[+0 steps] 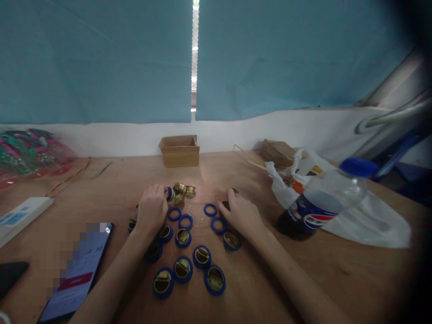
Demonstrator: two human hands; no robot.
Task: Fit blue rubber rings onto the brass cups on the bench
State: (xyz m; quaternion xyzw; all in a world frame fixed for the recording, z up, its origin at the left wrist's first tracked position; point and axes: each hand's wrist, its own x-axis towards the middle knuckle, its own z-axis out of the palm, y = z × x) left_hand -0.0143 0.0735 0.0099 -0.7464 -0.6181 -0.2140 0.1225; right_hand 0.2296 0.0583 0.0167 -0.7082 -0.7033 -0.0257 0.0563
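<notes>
My left hand (pixel 152 209) rests on the wooden table (pixel 303 274), its fingers curled round a small blue ring with a brass part (pixel 169 194). Just beyond it lies a small heap of brass caps (pixel 184 189). My right hand (pixel 240 213) lies to the right with fingers bent down onto a dark small piece (pixel 227 204), beside loose blue rings (pixel 210 209). Between and in front of my hands lie several blue-rimmed brass discs (pixel 183 269) and empty blue rings (pixel 185 221).
A small cardboard box (pixel 179 150) stands at the back. A cola bottle (pixel 324 200) lies on a white plastic bag (pixel 367 220) at the right. A phone (pixel 79 270) and a white power strip (pixel 22 216) lie at the left, with colourful parts (pixel 23 150) behind.
</notes>
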